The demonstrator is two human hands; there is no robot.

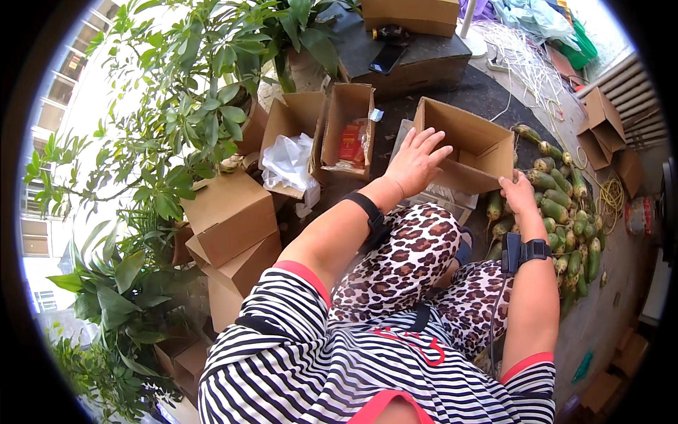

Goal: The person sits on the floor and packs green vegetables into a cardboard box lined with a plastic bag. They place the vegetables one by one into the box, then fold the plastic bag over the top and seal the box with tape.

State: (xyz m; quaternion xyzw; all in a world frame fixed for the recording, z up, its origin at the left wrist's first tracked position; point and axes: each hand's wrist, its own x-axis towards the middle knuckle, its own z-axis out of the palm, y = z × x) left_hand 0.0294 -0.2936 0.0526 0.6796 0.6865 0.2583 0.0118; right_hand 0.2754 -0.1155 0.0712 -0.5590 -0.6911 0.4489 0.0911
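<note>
From the head, one fisheye looks steeply down across the nearby lap [399,258] toward the carton [470,128], edges probably warped.

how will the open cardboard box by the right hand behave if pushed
The open box is probably light for its size: its visible inside is bare cardboard. The thin walls may flex near the open top. Its flat sides make rolling unlikely.

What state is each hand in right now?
Left hand: open, at the cardboard box; contact unclear.
Right hand: closed, holding the cardboard box's near corner.

boxes [473,145]: 6+ | green vegetables [556,197]: 20+ | wristbands [535,249]: 2 | phone [387,59]: 1
</note>
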